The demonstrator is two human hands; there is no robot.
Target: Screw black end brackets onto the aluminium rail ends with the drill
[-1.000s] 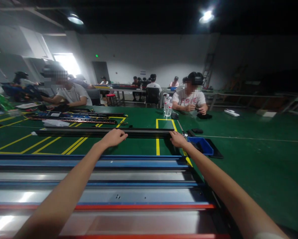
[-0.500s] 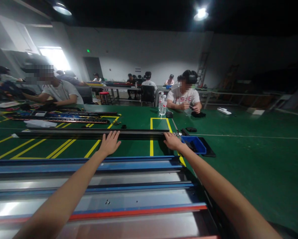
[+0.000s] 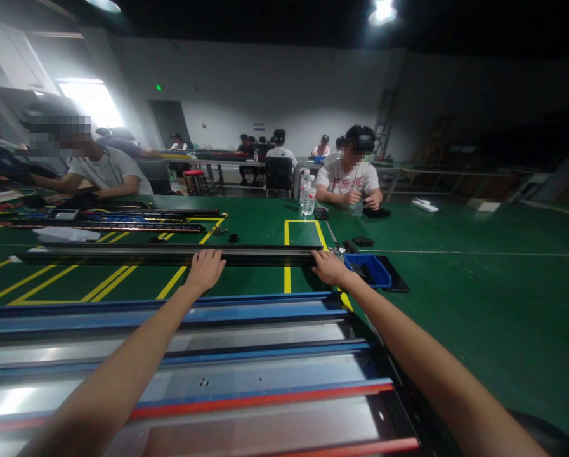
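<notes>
A long black metal profile (image 3: 265, 258) lies crosswise on the green table (image 3: 484, 298). My left hand (image 3: 206, 269) has its fingers bent over the profile, right of its middle. At the profile's right end, my right hand (image 3: 329, 267) is closed round it; the thumb and some fingertips are hidden. Nearer to me, under my forearms, lie several long silvery metal panels (image 3: 313, 374) with blue, red and black edges.
Just right of my right hand is a blue bin (image 3: 385, 273) with dark parts, beside a black pad (image 3: 398, 279). Water bottles (image 3: 307, 197) stand near a seated person (image 3: 348, 178) across the table. Another person (image 3: 106, 168) sits at left behind black strips (image 3: 170, 217).
My left hand's fingers, spread flat over the profile before, are now curled onto it. My right hand stays at the profile's end. The view has shifted slightly.
</notes>
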